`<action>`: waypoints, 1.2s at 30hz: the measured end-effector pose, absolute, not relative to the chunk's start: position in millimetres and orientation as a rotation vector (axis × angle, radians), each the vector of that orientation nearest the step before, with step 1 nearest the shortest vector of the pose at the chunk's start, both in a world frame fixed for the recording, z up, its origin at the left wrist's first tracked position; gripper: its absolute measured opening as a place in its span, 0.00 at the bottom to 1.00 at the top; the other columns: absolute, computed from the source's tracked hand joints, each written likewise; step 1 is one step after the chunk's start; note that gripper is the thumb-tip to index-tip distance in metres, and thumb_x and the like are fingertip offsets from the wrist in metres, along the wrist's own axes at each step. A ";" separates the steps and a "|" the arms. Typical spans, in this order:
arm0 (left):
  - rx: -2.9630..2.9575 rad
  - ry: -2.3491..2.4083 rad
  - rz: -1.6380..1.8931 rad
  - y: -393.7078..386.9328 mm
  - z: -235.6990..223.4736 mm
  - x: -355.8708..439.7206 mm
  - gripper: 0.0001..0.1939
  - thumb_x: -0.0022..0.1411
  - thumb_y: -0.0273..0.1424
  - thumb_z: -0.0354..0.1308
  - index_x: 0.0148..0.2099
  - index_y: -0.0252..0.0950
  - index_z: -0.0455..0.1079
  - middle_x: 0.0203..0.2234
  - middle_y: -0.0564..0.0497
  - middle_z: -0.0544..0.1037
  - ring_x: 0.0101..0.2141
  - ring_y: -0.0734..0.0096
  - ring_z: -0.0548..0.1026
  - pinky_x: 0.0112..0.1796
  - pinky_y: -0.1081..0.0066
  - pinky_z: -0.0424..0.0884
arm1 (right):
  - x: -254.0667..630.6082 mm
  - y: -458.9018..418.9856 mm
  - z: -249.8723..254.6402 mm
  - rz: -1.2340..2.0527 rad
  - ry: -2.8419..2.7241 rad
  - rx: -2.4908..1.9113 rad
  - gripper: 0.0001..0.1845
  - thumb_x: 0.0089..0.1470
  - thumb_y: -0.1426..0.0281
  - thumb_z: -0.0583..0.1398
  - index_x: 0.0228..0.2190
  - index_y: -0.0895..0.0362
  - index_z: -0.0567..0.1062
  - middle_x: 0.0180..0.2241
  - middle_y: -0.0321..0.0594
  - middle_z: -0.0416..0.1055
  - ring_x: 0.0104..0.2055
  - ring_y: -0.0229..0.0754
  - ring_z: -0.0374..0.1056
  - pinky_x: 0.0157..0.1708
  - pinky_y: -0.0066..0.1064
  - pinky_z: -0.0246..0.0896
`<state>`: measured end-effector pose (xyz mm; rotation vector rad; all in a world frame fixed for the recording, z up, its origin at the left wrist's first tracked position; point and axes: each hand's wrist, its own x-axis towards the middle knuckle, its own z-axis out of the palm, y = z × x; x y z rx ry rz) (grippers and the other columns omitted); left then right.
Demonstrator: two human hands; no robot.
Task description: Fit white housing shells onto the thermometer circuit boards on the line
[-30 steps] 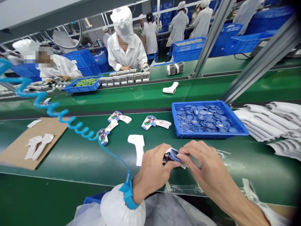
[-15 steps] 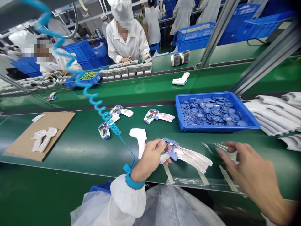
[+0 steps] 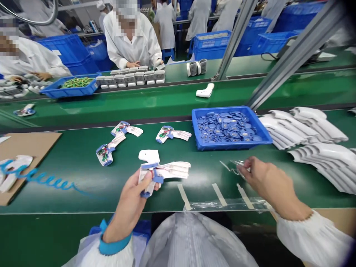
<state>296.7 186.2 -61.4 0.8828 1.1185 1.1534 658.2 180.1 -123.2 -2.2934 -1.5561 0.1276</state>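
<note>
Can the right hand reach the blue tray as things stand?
Probably yes: the right hand is close to the blue tray, with only a clear plastic strip between them.

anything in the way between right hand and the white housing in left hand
Nothing visible: the right hand and the white gun-shaped housing in the left hand are apart, with only green belt between them.

The near table (image 3: 63,193) carries four gun-shaped housings with circuit boards (image 3: 167,170): one in the left hand (image 3: 129,209) and three lying loose. There is one bare white housing (image 3: 147,155) beside them, and the right hand (image 3: 267,183) makes two hands. The table also holds one blue tray (image 3: 230,145), one cardboard sheet (image 3: 33,148) at its left edge, and three tape strips (image 3: 219,194) along its near edge.
</note>
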 end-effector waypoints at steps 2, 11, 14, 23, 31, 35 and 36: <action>0.803 1.169 1.289 182.3 -60.0 277.3 0.24 0.55 0.41 0.75 0.46 0.29 0.77 0.35 0.48 0.78 0.31 0.74 0.73 0.35 0.74 0.73 | 638.9 179.9 -111.9 -0.007 -1.578 -2.230 0.17 0.62 0.51 0.59 0.30 0.51 0.71 0.19 0.38 0.67 0.20 0.43 0.59 0.23 0.34 0.45; 0.639 1.333 1.615 181.3 -60.7 227.2 0.23 0.51 0.35 0.77 0.46 0.30 0.78 0.36 0.48 0.81 0.34 0.71 0.78 0.38 0.73 0.76 | 399.6 225.8 -97.1 -0.001 -2.082 -1.802 0.29 0.65 0.47 0.56 0.39 0.62 0.78 0.40 0.57 0.73 0.42 0.57 0.69 0.36 0.44 0.63; 0.695 1.329 1.544 182.5 -61.4 223.6 0.24 0.55 0.42 0.74 0.47 0.29 0.79 0.37 0.45 0.83 0.36 0.67 0.79 0.39 0.71 0.76 | 391.6 231.3 -102.4 -0.065 -2.122 -1.820 0.21 0.66 0.56 0.59 0.41 0.64 0.77 0.42 0.57 0.72 0.44 0.58 0.68 0.37 0.45 0.62; 0.909 1.268 1.169 203.7 -73.8 240.8 0.31 0.64 0.56 0.61 0.46 0.29 0.78 0.33 0.44 0.82 0.33 0.66 0.78 0.37 0.70 0.72 | 525.5 179.7 -114.2 -0.429 -2.130 -1.213 0.16 0.71 0.60 0.52 0.46 0.58 0.73 0.43 0.53 0.75 0.43 0.56 0.69 0.41 0.46 0.61; 1.176 1.098 0.940 200.0 -81.8 280.5 0.27 0.59 0.48 0.70 0.52 0.34 0.75 0.40 0.46 0.80 0.39 0.65 0.77 0.38 0.71 0.70 | 491.6 179.2 -84.5 -0.648 -2.250 -1.137 0.09 0.69 0.71 0.56 0.47 0.60 0.74 0.45 0.47 0.78 0.47 0.52 0.72 0.51 0.50 0.57; 1.320 1.158 0.852 198.9 -78.2 289.5 0.23 0.59 0.45 0.69 0.48 0.33 0.76 0.35 0.48 0.79 0.32 0.67 0.75 0.33 0.70 0.68 | 500.2 183.6 -93.9 0.011 -2.256 -1.268 0.17 0.68 0.59 0.57 0.50 0.57 0.75 0.44 0.46 0.80 0.44 0.52 0.75 0.44 0.45 0.67; 1.407 1.158 0.841 198.4 -76.7 292.0 0.21 0.60 0.44 0.69 0.48 0.34 0.76 0.37 0.48 0.79 0.34 0.67 0.75 0.35 0.70 0.69 | 504.4 185.0 -94.6 0.311 -2.229 -1.281 0.19 0.68 0.57 0.56 0.51 0.55 0.75 0.43 0.44 0.80 0.42 0.49 0.76 0.41 0.41 0.69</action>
